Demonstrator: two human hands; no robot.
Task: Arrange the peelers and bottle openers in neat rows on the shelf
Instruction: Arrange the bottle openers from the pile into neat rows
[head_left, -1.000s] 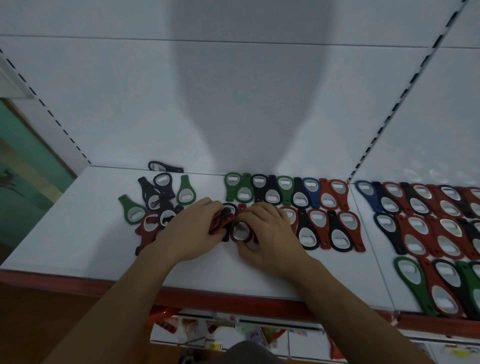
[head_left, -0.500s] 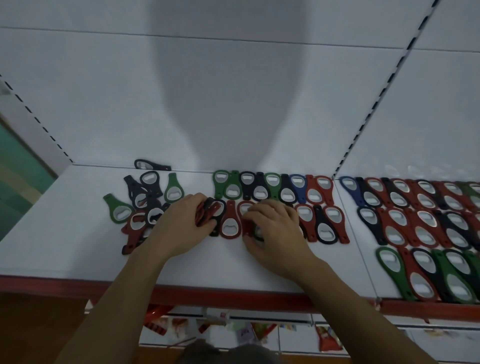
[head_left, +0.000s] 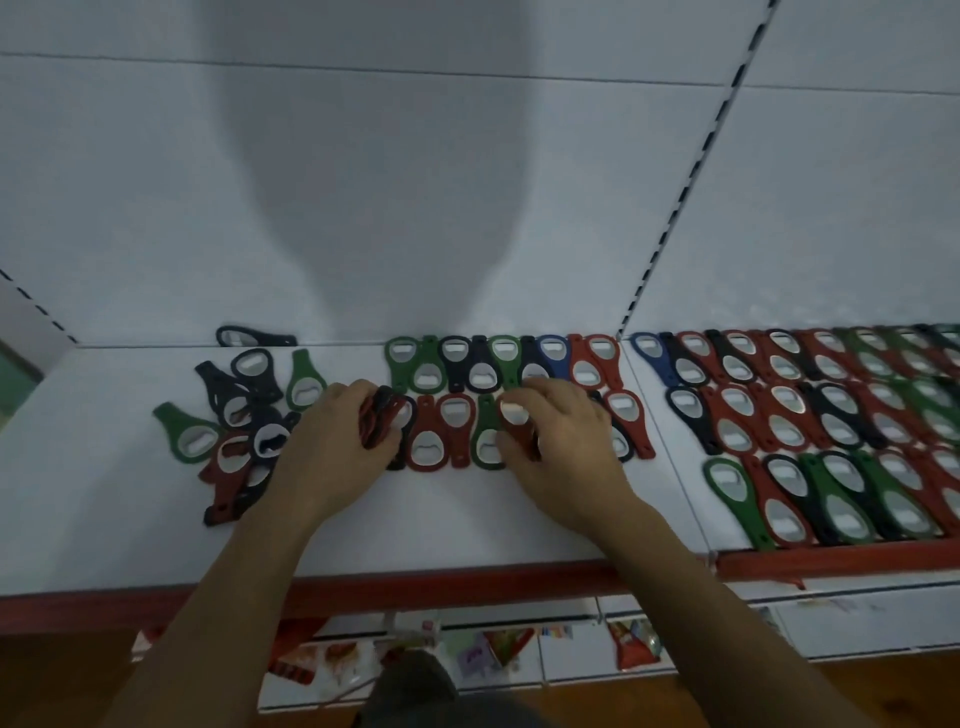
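The left hand (head_left: 332, 441) keeps its grip clamped on a stack of bottle openers (head_left: 381, 422) mid-shelf (head_left: 467, 519). Just right, the right hand (head_left: 566, 447) grip pinches a red opener (head_left: 521, 434) in the front row.

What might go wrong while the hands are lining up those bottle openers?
1. The left hand grips a bunch of openers all at once. One might slip out and knock the front row crooked.
2. The right hand pinches a red opener right beside a green opener. The row is packed tight, so a small nudge could push the neighbours out of line.
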